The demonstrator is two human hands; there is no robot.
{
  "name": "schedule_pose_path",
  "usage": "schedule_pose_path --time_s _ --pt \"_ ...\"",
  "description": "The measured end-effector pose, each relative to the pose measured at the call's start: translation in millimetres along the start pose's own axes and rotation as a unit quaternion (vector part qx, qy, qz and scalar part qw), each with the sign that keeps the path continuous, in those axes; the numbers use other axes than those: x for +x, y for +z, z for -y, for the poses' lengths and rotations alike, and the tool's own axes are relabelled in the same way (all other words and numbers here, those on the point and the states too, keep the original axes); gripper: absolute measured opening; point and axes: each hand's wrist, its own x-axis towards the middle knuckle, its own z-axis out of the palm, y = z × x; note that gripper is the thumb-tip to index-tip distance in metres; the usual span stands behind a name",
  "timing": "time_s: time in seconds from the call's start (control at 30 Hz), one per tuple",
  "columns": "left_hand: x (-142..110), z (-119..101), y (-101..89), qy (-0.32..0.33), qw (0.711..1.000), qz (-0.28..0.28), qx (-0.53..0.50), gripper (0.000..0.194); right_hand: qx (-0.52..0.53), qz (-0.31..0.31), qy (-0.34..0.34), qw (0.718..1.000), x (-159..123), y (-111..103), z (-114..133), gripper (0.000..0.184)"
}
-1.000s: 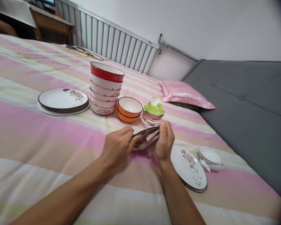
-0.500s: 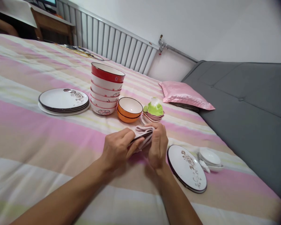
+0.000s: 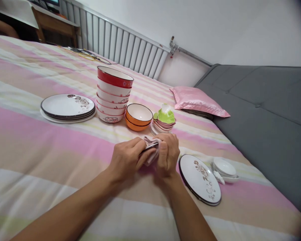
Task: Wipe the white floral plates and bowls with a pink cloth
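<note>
My left hand (image 3: 126, 155) is closed on the near-left edge of a dark-rimmed plate (image 3: 149, 147), seen almost edge-on and mostly hidden by the hands. A pale pink cloth (image 3: 154, 158) is folded over the plate's far side. My right hand (image 3: 170, 154) grips this cloth around the rim. Just beyond the hands sit two nested orange bowls (image 3: 137, 125) and a stack of small leaf-shaped dishes (image 3: 167, 117), green on top. To the right of my right hand lie stacked oval white plates (image 3: 199, 180) with a brown floral print.
A tall stack of red and white bowls (image 3: 112, 97) stands beside another pile of floral plates (image 3: 65, 105). Small white dishes (image 3: 225, 168) with spoons sit at right. A pink pillow (image 3: 198, 100) leans near the grey headboard (image 3: 261, 107). Cables (image 3: 90, 55) lie toward the radiator (image 3: 115, 40).
My right hand and the cloth have shifted slightly left along the plate's rim, covering more of it. My left hand keeps its hold; the stacked dishes stay put.
</note>
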Motion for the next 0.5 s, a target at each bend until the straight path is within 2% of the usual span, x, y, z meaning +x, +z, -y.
schedule_pose_path --time_s 0.13,0.23,0.33,0.4,0.5 --pt "-0.4 3.5 1.8 -0.049 0.998 0.037 -0.004 0.03 0.099 -0.065 0.115 0.986 -3.2 8.0 -15.9 0.038" --pt "0.5 4.2 2.2 -0.114 0.987 0.11 -0.004 0.024 0.164 -0.116 0.214 0.956 -4.0 13.4 -29.9 0.042" --pt "3.2 3.3 2.4 -0.2 0.952 0.232 -0.009 0.026 0.178 -0.165 0.281 0.929 -4.1 15.3 -41.9 0.046" --pt "4.8 3.6 3.0 -0.234 0.919 0.316 -0.016 0.024 0.186 -0.181 0.296 0.919 -5.0 15.6 -48.0 0.048" --pt "4.5 6.9 5.6 -0.248 0.893 0.374 -0.023 0.018 0.194 -0.175 0.297 0.918 -9.2 17.4 -56.3 0.049"
